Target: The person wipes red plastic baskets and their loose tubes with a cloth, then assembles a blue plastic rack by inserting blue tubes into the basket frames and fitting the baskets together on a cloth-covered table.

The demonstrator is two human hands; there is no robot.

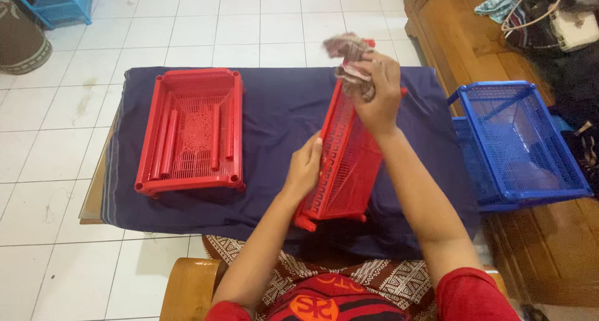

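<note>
- Nearest me, the left hand (pixel 304 166) is clasped on the lower edge of the tilted red basket (pixel 342 162), propped on its side on the dark blue cloth (pixel 281 109); best keep that hold firm
- Beyond it, the right hand (pixel 377 90) is closed round a crumpled rag (pixel 350 62) at the basket's top edge; short strokes along the mesh would suit
- Farther left, a second red basket (pixel 193 131) lies flat
</note>
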